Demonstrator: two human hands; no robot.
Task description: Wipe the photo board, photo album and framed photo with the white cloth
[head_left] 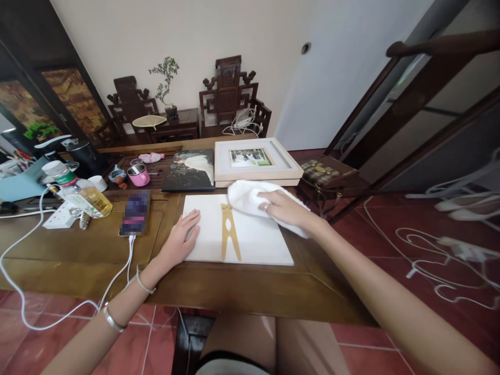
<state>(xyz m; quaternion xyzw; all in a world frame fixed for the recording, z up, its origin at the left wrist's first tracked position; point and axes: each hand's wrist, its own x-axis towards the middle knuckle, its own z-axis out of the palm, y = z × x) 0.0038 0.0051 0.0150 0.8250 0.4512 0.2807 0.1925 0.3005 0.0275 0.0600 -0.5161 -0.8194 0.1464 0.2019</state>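
A white rectangular board [258, 240] lies flat on the wooden table in front of me. Down its middle runs a tan figure [229, 230] with an eared top, an oval hole and two long legs; whether it is printed or attached I cannot tell. My left hand [183, 235] rests with fingers stretched over the board's left edge, holding nothing. Bunched under my right hand [279, 207] is a white cloth [250, 195], gripped at the board's far right corner. The cloth covers that corner and hangs past the right edge.
Behind the board are a framed photo [287, 161] and a dark picture panel [175, 174]. To the left lie a phone [135, 213] on a cable, a bottle [91, 198], a pink mug [138, 176] and a power strip [60, 215]. A brown bag [326, 179] sits right of the table.
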